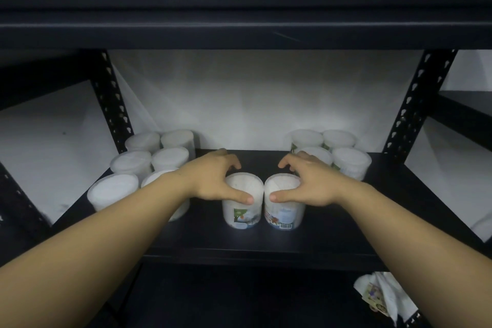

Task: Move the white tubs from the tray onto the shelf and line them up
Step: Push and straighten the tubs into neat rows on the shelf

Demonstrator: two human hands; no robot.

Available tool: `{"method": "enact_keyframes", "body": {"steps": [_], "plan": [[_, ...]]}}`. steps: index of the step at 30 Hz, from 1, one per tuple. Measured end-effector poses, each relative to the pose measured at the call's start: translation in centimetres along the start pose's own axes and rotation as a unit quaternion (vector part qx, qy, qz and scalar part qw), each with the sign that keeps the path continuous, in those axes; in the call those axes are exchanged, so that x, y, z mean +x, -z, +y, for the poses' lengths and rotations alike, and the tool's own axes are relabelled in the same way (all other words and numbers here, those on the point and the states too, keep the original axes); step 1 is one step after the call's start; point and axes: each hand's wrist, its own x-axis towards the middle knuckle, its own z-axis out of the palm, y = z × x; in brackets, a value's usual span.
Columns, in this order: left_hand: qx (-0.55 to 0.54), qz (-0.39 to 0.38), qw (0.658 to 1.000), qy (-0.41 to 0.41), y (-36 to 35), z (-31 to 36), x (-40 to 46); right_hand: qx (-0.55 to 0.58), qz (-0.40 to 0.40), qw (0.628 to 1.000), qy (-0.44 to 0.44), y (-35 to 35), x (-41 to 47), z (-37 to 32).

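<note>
- Left hand (pixel 213 178): fingers curled over the left tub (pixel 242 201), thumb on its near side.
- Right hand (pixel 310 181): same curled grip on the right tub (pixel 284 202).
- Both tubs upright, touching, mid-shelf (pixel 332 234); other tubs at 10 and 2 o'clock.

We could not see the far fingertips of the left hand (pixel 213 181) behind its tub (pixel 242 200). Our left forearm (pixel 111 224) hid part of the nearest left-group tub (pixel 159 177). The labels' print was too small to read.
</note>
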Motion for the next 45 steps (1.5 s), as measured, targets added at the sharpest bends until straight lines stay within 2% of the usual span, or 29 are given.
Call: {"method": "enact_keyframes", "body": {"steps": [3, 8, 11, 16, 19, 25, 32, 45], "plan": [[-0.002, -0.005, 1.000, -0.004, -0.1, 0.3, 0.1, -0.023, 0.004, 1.000, 0.001, -0.1, 0.1, -0.4], [-0.080, -0.046, 0.995, -0.021, 0.2, 0.2, -0.2, 0.060, -0.037, 0.997, 0.031, 0.3, -0.1, -0.1], [-0.088, -0.075, 0.993, -0.030, 0.5, 0.1, -0.6, 0.074, -0.056, 0.995, 0.044, 0.5, -0.5, 0.2], [-0.043, -0.022, 0.999, 0.000, 0.5, 0.7, -0.5, 0.025, -0.021, 0.999, 0.017, 0.5, -0.5, 0.1], [-0.004, -0.015, 1.000, 0.000, 0.2, 1.1, -0.4, 0.013, -0.014, 1.000, 0.005, 0.1, -0.5, 0.3], [-0.073, -0.023, 0.997, -0.024, 0.3, 0.7, -0.7, 0.061, -0.001, 0.998, 0.001, -0.2, -1.0, 0.7], [-0.062, -0.032, 0.997, -0.039, -0.3, 0.7, -0.3, 0.045, -0.002, 0.999, -0.016, 0.1, -1.9, 1.6], [-0.069, -0.043, 0.992, -0.099, -2.5, 7.6, 4.8, 0.030, 0.008, 0.998, -0.060, 3.4, -6.1, 8.2]]}}
